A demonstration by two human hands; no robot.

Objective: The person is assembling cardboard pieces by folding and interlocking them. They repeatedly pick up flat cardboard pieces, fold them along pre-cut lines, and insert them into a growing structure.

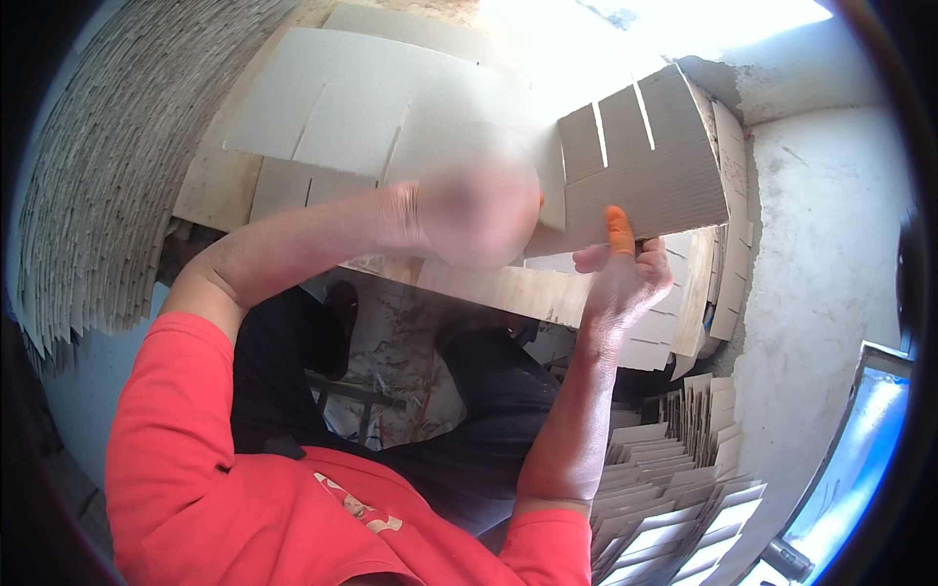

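Observation:
My right hand (627,278) grips the near edge of a slotted cardboard sheet (650,181), its orange-covered thumb lying on top and the other fingers bent below the edge. Two narrow slots cut into the sheet's far side, and it is raised at a tilt. My left hand (474,210) reaches across to the left end of that sheet. A round blur hides its fingers, apart from a bit of orange at the right rim. Beneath and beyond it, a larger pale cardboard sheet (366,93) with slots lies on the work table.
The wooden table (508,288) has its front edge just above my knees. A tall stack of cardboard (117,156) rises at the left. More slotted pieces (664,488) stand packed at the lower right, beside a plastered wall (811,215). A blue-panelled object (850,459) leans there.

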